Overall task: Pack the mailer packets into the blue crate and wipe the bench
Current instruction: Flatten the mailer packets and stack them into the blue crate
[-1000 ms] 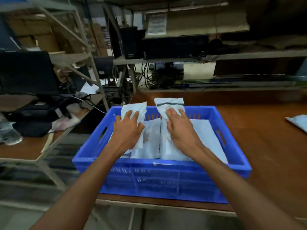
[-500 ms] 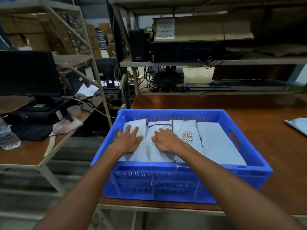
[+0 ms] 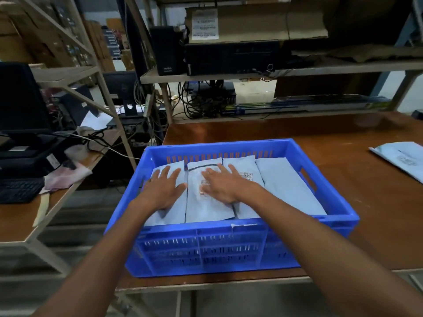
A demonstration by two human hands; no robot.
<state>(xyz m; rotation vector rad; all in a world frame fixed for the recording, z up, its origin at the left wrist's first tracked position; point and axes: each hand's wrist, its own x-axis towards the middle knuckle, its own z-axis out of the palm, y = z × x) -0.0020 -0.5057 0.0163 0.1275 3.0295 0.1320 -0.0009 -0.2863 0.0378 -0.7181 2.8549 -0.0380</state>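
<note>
Two mailer packets (image 3: pixel 206 209), held upright a second ago, are now laid flat in the blue crate (image 3: pixel 206 147) and pressed down by the left hand (image 3: pixel 164 191) and right hand (image 3: pixel 222 186), fingers (image 3: pixel 223 173) spread wide, with one packet (image 3: pixel 402 159) still left out on the worktop (image 3: pixel 343 138) to be packed.

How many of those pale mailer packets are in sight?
5. In the blue crate, side by side: leftmost packet, second packet, third packet, rightmost packet. Fifth packet on the bench, right. More may hide underneath.
</note>
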